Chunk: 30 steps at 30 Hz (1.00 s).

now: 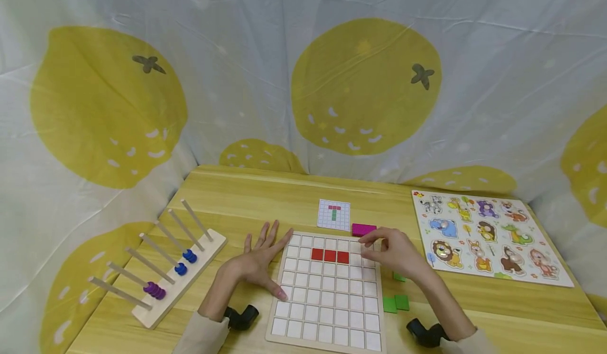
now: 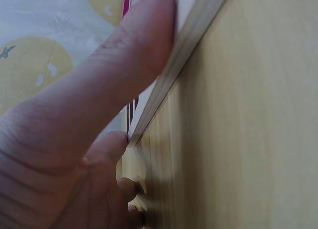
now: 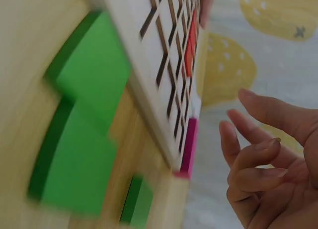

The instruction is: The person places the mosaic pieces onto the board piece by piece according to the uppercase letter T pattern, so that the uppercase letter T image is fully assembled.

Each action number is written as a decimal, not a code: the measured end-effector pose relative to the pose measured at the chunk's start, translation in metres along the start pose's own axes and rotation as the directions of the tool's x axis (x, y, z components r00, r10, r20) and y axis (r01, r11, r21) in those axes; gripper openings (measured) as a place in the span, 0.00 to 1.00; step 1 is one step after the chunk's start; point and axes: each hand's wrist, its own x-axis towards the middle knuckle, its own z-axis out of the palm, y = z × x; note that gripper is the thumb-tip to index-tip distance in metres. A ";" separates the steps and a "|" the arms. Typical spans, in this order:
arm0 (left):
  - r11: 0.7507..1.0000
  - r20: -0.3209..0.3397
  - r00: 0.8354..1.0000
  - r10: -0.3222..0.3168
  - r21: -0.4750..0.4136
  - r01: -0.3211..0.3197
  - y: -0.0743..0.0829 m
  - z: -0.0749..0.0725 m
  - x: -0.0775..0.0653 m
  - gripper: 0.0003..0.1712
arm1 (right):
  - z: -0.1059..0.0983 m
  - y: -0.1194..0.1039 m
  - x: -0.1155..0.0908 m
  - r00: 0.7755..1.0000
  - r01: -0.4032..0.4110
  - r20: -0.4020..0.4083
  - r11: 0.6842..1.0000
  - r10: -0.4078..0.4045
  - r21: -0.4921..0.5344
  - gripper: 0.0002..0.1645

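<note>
A white wooden grid board (image 1: 319, 312) lies flat on the table, with three red square tiles (image 1: 330, 256) side by side in its second row from the far edge. My left hand (image 1: 256, 262) is spread at its left side, thumb and index fingertip at the rim. Over the far right corner is my right hand (image 1: 395, 251), fingers loosely bent; the right wrist view shows nothing between thumb and fingers. Green square tiles (image 3: 79, 159) lie beside the board's right edge. A magenta block (image 1: 363, 229) sits just past the far edge, near the right fingertips.
Behind the board lies a pattern card (image 1: 327, 225) printed with a red and green T. On the left stands a wooden peg rack (image 1: 166, 296) with blue and purple beads. An animal puzzle board (image 1: 493, 238) lies at the right. Lemon-print cloth (image 1: 246, 80) hangs behind the table.
</note>
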 end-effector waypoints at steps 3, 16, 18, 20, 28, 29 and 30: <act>1.000 -0.001 1.000 -0.002 0.002 0.002 0.000 0.000 0.000 0.83 | -0.015 0.014 -0.013 1.000 -0.024 0.001 1.000 0.024 0.012 0.15; 1.000 0.005 1.000 -0.006 0.007 0.006 -0.001 0.000 0.001 0.83 | -0.036 0.060 -0.045 0.992 -0.074 0.112 0.991 0.062 0.109 0.26; 1.000 0.002 1.000 -0.006 0.009 0.006 -0.002 0.001 0.001 0.83 | -0.036 0.063 -0.046 0.990 -0.069 0.129 0.991 0.054 0.116 0.27; 1.000 -0.002 1.000 -0.004 0.009 0.004 -0.002 0.001 0.002 0.83 | -0.037 0.066 -0.047 0.989 -0.065 0.138 0.991 0.048 0.120 0.27; 1.000 -0.001 1.000 -0.001 0.001 0.001 -0.003 0.002 0.003 0.83 | -0.037 0.071 -0.046 0.987 -0.049 0.159 0.989 0.027 0.138 0.27; 1.000 -0.002 1.000 -0.002 0.003 0.002 -0.003 0.001 0.003 0.83 | -0.037 0.071 -0.046 0.987 -0.047 0.160 0.989 0.024 0.138 0.27; 1.000 -0.001 1.000 -0.003 0.002 0.003 -0.003 0.001 0.002 0.83 | -0.037 0.071 -0.046 0.987 -0.045 0.161 0.990 0.022 0.137 0.26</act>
